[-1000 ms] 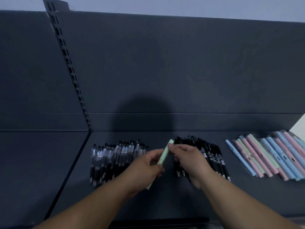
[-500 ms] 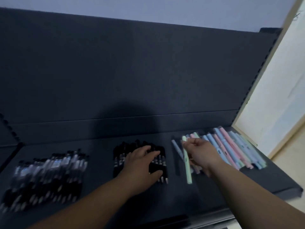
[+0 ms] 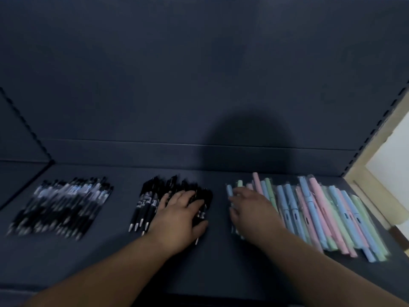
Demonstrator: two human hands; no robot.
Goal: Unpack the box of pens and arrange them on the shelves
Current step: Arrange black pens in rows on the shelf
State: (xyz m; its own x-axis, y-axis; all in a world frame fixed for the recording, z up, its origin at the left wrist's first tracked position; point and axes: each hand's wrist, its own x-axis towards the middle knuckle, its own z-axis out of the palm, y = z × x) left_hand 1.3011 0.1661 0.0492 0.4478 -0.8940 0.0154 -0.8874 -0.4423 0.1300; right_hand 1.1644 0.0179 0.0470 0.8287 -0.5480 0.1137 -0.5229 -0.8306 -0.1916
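Note:
Three groups of pens lie on the dark shelf [image 3: 221,262]. At the left is a pile of black-and-clear pens [image 3: 62,207]. In the middle lies a pile of black pens [image 3: 150,202], and my left hand [image 3: 179,220] rests flat on its right part, fingers spread. At the right is a row of pastel pens [image 3: 321,218] in pink, blue and green. My right hand [image 3: 252,211] lies palm down over the left end of that row, fingers spread; whether it grips a pen is hidden. No box is in view.
The shelf's dark back panel [image 3: 199,85] rises behind the pens. A slotted upright [image 3: 374,134] and a pale wooden frame [image 3: 376,191] close the right side. Another slotted upright [image 3: 26,125] marks the left bay.
The green pen held in both hands was carried right to the pastel row. My left hand let go and came down on the black pens. The view swung right, then back a little.

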